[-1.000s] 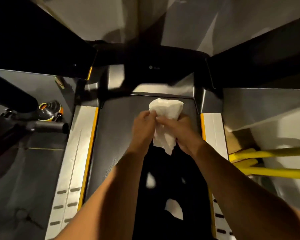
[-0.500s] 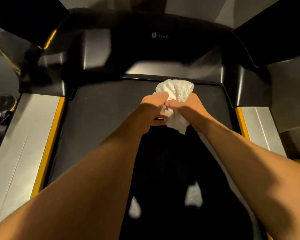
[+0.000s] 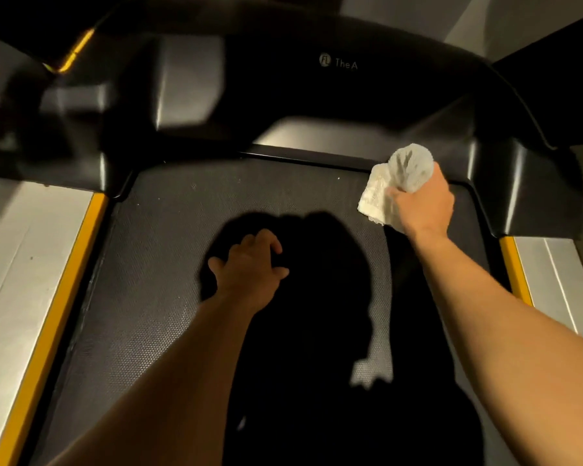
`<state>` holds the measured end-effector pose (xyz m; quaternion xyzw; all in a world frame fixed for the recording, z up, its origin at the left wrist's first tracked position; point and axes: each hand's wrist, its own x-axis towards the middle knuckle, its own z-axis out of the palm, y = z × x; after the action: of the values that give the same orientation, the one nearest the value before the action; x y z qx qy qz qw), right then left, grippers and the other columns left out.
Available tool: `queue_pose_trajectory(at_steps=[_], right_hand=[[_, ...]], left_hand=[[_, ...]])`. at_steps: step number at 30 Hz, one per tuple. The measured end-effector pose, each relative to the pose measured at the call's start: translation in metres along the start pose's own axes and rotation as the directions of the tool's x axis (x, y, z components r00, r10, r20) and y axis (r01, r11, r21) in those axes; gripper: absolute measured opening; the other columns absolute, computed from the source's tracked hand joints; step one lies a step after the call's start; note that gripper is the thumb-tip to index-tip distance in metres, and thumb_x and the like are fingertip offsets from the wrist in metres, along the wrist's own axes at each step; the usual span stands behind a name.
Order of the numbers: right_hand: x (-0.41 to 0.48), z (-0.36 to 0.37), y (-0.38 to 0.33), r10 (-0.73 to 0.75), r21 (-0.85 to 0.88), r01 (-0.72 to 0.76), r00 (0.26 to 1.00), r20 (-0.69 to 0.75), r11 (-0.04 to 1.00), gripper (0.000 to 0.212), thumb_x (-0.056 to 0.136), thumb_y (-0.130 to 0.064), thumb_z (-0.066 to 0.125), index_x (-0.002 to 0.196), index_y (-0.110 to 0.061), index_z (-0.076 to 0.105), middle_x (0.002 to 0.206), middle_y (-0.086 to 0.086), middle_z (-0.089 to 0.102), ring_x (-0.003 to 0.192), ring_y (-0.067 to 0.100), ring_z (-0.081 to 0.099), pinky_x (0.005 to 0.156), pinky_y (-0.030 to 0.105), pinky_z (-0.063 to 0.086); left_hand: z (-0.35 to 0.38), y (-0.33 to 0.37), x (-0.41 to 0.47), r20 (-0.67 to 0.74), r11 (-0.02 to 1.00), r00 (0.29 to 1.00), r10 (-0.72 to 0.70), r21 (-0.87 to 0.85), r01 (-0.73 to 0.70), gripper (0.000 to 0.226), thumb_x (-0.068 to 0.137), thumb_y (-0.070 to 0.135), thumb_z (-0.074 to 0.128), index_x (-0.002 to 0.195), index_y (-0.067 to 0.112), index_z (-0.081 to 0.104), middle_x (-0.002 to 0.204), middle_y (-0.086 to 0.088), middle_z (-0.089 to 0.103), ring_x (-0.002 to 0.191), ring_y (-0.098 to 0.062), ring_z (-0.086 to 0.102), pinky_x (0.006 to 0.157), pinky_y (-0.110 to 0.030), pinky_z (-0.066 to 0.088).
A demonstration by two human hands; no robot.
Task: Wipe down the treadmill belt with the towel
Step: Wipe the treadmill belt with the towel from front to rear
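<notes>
The dark textured treadmill belt (image 3: 155,250) fills the middle of the view. My right hand (image 3: 423,206) grips a bunched white towel (image 3: 396,181) at the belt's far right corner, close to the black motor cover. My left hand (image 3: 249,267) rests on the belt near its middle with fingers loosely bent, holding nothing. My own shadow darkens the belt between my arms.
The black motor cover (image 3: 317,95) with a small logo spans the far end. Silver side rails (image 3: 24,264) (image 3: 552,280) with yellow strips (image 3: 68,274) run along both sides of the belt.
My left hand has let go of the towel and dropped onto the belt. My right hand has carried the towel to the far right corner. The view has moved closer to the belt.
</notes>
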<state>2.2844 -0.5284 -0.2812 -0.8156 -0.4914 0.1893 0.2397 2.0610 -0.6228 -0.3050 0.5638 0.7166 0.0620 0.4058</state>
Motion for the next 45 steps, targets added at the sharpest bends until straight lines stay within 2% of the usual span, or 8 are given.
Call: queue_pose_trajectory(at_steps=[7,13,16,22,28,33,40,45], right_hand=[[-0.048,0.028,-0.056,-0.39,-0.115,0.472,0.822,0.416,0.874,0.024,0.07,-0.034,0.055,0.092,-0.031,0.062,0.08,-0.009,0.068,0.077,0.021,0.064,0.074,0.036,0.054],[-0.005,-0.006,-0.028,-0.257,-0.143,0.237,0.956,-0.139,0.961,0.024,0.083,-0.012,0.056,0.106,-0.018,0.06,0.103,0.003,0.068,0.098,0.028,0.064,0.077,0.034,0.046],[-0.009,0.012,-0.022,-0.275,-0.303,0.284,0.959,0.074,0.91,0.04,0.078,-0.003,0.053,0.116,-0.016,0.056,0.112,0.014,0.065,0.105,0.041,0.058,0.082,0.042,0.044],[-0.084,0.055,-0.054,-0.512,0.028,0.55,0.757,0.406,0.835,0.019,0.075,-0.031,0.06,0.093,-0.033,0.059,0.086,-0.004,0.068,0.083,0.032,0.067,0.073,0.041,0.054],[-0.045,0.057,-0.073,-0.364,-0.148,0.393,0.912,0.189,0.907,0.032,0.084,-0.015,0.06,0.114,-0.023,0.055,0.11,0.009,0.065,0.101,0.036,0.057,0.073,0.035,0.038],[-0.119,0.096,-0.083,-0.596,0.039,0.655,0.658,0.46,0.754,0.032,0.082,-0.022,0.067,0.113,-0.022,0.06,0.099,0.005,0.068,0.095,0.034,0.063,0.079,0.04,0.051],[-0.089,0.122,-0.161,-0.573,-0.094,0.626,0.756,0.315,0.774,0.041,0.074,-0.016,0.071,0.112,-0.02,0.056,0.113,0.01,0.065,0.105,0.038,0.058,0.076,0.037,0.042],[-0.129,0.151,-0.166,-0.648,-0.104,0.792,0.561,0.515,0.602,0.051,0.08,-0.012,0.06,0.128,-0.028,0.053,0.124,0.005,0.061,0.114,0.034,0.054,0.093,0.039,0.038]], left_hand=[[0.004,0.005,-0.002,-0.097,0.997,0.995,-0.005,0.072,0.012,0.028,0.088,0.031,0.064,0.111,0.031,0.049,0.102,0.008,0.045,0.107,-0.017,0.05,0.1,-0.043,0.024],[0.006,0.004,-0.005,-0.104,0.991,0.994,0.035,0.134,-0.021,0.029,0.09,0.032,0.06,0.116,0.029,0.045,0.118,0.002,0.05,0.112,-0.021,0.048,0.099,-0.042,0.027],[0.006,0.006,-0.005,-0.092,0.989,0.996,0.021,0.15,-0.007,0.032,0.09,0.031,0.061,0.118,0.029,0.045,0.12,0.001,0.051,0.114,-0.021,0.048,0.1,-0.043,0.026],[-0.013,0.0,-0.01,-0.17,0.997,0.984,-0.053,-0.059,0.043,0.032,0.084,0.011,0.059,0.106,0.035,0.059,0.1,0.009,0.057,0.112,-0.018,0.053,0.098,-0.042,0.026],[-0.054,-0.06,-0.03,-0.432,0.995,0.901,-0.041,0.062,0.075,0.017,0.095,0.026,0.055,0.105,0.018,0.067,0.115,-0.009,0.059,0.109,-0.026,0.052,0.092,-0.036,0.035],[-0.059,-0.098,-0.043,-0.397,0.974,0.917,-0.051,0.182,0.133,0.026,0.099,0.021,0.044,0.113,0.006,0.06,0.119,-0.013,0.056,0.106,-0.03,0.055,0.089,-0.041,0.048],[-0.042,-0.093,-0.049,-0.324,0.957,0.936,-0.135,0.203,0.208,0.065,0.1,0.031,0.047,0.151,0.003,0.018,0.158,-0.018,0.017,0.145,-0.031,0.022,0.112,-0.04,0.032],[-0.047,-0.098,-0.052,-0.264,0.986,0.958,-0.116,0.088,0.144,0.058,0.102,0.022,0.036,0.153,0.007,0.011,0.161,-0.012,0.003,0.149,-0.025,0.003,0.119,-0.034,0.012]])
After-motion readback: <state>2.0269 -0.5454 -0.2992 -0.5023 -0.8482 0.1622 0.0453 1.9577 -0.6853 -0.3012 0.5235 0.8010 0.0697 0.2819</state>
